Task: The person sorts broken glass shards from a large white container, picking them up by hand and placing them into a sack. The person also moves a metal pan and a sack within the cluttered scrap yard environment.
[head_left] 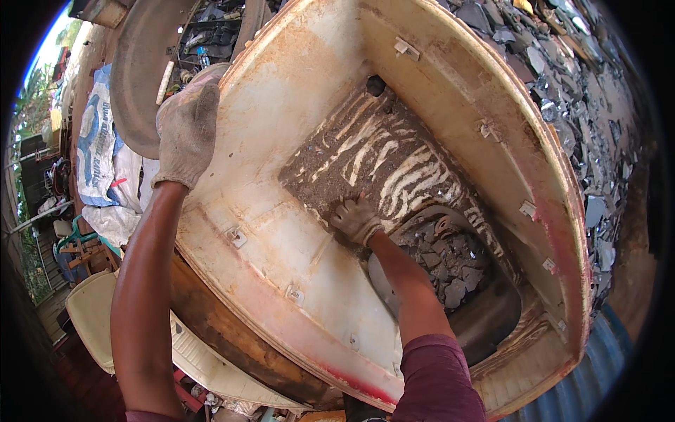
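Observation:
A large, deep off-white tub point(274, 211), rust-stained and tilted, fills the middle of the view. My left hand point(186, 137), in a grey-beige work glove, is closed at the tub's upper left rim; part of its fingers is hidden. Inside the tub, my right hand point(355, 219), gloved with at least one fingertip bare, presses on dark grit point(316, 165) over the ridged bottom. Its fingers are apart and slightly bent. Below and right of that hand, a black basin point(492, 320) stands in the tub, holding grey broken shards point(446, 264).
A heap of dark flat shards point(541, 70) lies beyond the tub's right wall. Behind my left hand is a brown round basin point(133, 91) with mixed scraps. White and blue sacks point(98, 155) lie at the left, and blue corrugated sheeting point(583, 373) at the lower right.

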The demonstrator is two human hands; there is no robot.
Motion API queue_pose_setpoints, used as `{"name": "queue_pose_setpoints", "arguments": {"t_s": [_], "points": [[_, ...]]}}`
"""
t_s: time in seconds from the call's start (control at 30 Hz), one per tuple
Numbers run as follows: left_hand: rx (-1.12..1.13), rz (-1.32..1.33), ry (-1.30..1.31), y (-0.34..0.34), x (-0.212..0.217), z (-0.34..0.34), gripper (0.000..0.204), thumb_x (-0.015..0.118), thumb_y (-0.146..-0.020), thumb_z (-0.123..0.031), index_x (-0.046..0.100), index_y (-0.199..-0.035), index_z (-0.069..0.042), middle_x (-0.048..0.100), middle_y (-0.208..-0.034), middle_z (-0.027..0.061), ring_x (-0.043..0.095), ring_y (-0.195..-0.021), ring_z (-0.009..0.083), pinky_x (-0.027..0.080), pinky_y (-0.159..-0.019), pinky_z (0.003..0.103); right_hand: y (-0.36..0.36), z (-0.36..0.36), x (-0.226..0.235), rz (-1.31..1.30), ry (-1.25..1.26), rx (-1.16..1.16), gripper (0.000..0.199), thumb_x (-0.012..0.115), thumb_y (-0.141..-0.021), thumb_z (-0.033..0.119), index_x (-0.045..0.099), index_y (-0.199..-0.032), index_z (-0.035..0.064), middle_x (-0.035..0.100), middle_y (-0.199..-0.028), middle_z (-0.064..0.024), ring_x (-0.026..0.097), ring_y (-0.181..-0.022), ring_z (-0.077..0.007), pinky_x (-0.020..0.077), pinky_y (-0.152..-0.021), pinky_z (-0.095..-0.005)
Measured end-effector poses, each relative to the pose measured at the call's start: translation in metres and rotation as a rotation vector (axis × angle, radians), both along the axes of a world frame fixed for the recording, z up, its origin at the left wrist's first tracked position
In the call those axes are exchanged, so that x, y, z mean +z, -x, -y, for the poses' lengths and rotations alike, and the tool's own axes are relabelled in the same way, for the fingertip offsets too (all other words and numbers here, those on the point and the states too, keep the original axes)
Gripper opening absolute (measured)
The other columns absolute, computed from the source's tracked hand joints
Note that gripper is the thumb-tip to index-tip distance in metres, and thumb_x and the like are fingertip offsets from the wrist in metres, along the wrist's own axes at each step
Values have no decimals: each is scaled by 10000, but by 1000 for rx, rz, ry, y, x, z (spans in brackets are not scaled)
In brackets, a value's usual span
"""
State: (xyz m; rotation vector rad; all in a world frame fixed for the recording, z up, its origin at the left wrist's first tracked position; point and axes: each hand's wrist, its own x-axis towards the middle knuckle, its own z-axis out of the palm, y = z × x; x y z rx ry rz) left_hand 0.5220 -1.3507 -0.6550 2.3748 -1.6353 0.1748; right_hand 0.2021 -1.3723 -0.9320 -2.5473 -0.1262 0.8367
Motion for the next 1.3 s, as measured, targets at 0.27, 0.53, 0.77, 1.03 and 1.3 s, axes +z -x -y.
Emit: {"name": "queue_pose_setpoints", "arguments": {"t_s": [0.27,0.53,0.77,1.03,1.3], "points": [[-5,34,12,-7,-2,-1,353,509,-1060,-298,749,-1097,-42,730,-1021,212,681,-953,409,515,-868,479,-6,68,-1,61,53,-671,271,534,-988,241,619,-1177,68,676,-1182,-198,660,-1126,-393,564,-916,-512],[57,32,-57,-7,-3,-3,441,467,-1086,-371,717,-1183,-21,726,-1115,220,681,-1031,409,512,-915,448,172,83,174,-267,154,-212,564,612,-946,399,530,-1415,96,479,-1475,-221,455,-1373,-450,387,-1048,-676],[253,-201,-127,-16,-13,-13,707,345,-1097,-579,625,-1322,30,695,-1196,267,665,-1118,388,468,-994,417,86,49,117,-157,128,-501,782,626,-913,375,337,-1602,144,296,-1610,-262,286,-1488,-471,223,-1152,-752],[382,-310,-256,-50,-26,-26,752,307,-1086,-621,581,-1404,3,715,-1143,271,700,-1049,351,489,-940,420,67,-27,39,-125,147,-460,581,584,-971,274,446,-1528,183,436,-1526,-160,396,-1399,-414,368,-1021,-660],[478,-404,-262,-39,-17,-16,838,304,-1055,-690,659,-1284,34,718,-1099,280,697,-1026,355,486,-934,431,37,-75,-29,-302,78,-800,406,582,-967,189,602,-1371,149,657,-1282,-148,617,-1181,-415,529,-890,-545]]}}
